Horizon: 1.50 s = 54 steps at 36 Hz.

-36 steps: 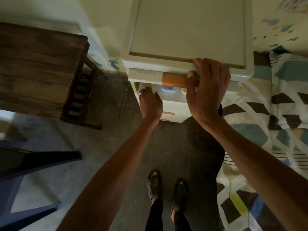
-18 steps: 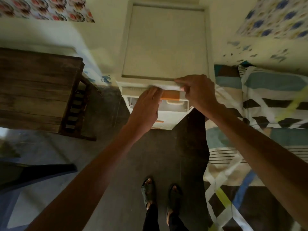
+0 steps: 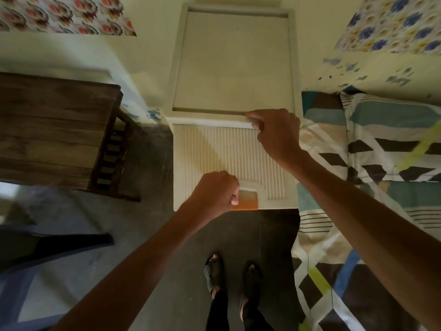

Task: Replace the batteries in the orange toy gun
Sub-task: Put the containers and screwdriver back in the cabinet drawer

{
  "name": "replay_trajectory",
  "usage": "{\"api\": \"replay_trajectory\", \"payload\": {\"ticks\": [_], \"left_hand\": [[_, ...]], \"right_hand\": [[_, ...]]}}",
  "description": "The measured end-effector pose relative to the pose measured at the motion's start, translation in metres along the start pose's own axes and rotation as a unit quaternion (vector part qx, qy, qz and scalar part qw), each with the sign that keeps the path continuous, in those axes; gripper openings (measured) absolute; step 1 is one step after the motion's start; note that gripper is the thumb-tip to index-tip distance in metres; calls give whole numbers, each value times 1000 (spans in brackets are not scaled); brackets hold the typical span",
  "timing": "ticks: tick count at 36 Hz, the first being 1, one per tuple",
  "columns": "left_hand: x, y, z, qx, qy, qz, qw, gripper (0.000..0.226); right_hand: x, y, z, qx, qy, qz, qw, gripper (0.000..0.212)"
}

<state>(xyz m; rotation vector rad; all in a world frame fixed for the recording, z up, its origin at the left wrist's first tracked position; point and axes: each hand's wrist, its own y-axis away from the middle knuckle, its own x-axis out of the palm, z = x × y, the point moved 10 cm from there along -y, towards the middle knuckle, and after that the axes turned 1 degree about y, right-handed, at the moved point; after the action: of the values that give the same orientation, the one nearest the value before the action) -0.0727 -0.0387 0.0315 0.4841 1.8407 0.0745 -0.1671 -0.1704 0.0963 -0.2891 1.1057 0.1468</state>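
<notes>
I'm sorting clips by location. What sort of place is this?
Probably a bedroom at home: a patterned bedsheet lies beside a plastic drawer cabinet, with a dark wooden table on its other side.

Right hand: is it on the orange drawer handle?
No, the right hand grips the top front edge of the cabinet, while the left hand grips the orange handle.

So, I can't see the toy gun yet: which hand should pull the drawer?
Left. The left hand grips the orange handle; the right hand pinches the front edge of the cabinet top, bracing it.
</notes>
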Motion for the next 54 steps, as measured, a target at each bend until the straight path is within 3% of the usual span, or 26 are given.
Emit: {"api": "replay_trajectory", "payload": {"ticks": [5,10,14,18,22,27,35,38,44,54], "left_hand": [[36,-6,4,16,-116,40,992,21],[60,-38,25,7,-180,37,983,20],[67,-71,47,-16,-227,-10,974,35],[65,-101,55,-30,-245,-28,969,33],[73,-108,64,-54,-236,-4,970,27],[81,-106,77,-69,-237,-14,969,38],[102,-86,94,-46,-224,-38,973,80],[107,-80,98,-56,-232,-42,970,82],[112,-86,113,-49,-346,-3,937,102],[110,-84,108,-38,-257,-9,965,93]], "right_hand": [[1,16,5,-32,-9,-66,997,49],[12,25,10,-111,34,-71,991,51],[20,32,12,-154,71,-98,981,67],[40,35,9,-171,164,-113,965,84],[44,34,11,-205,231,-160,937,61],[42,34,18,-249,281,-246,894,39],[46,30,14,-258,275,-254,891,42],[46,30,14,-246,273,-248,896,44],[44,28,16,-262,276,-256,889,39],[41,28,21,-250,282,-244,894,39]]}}
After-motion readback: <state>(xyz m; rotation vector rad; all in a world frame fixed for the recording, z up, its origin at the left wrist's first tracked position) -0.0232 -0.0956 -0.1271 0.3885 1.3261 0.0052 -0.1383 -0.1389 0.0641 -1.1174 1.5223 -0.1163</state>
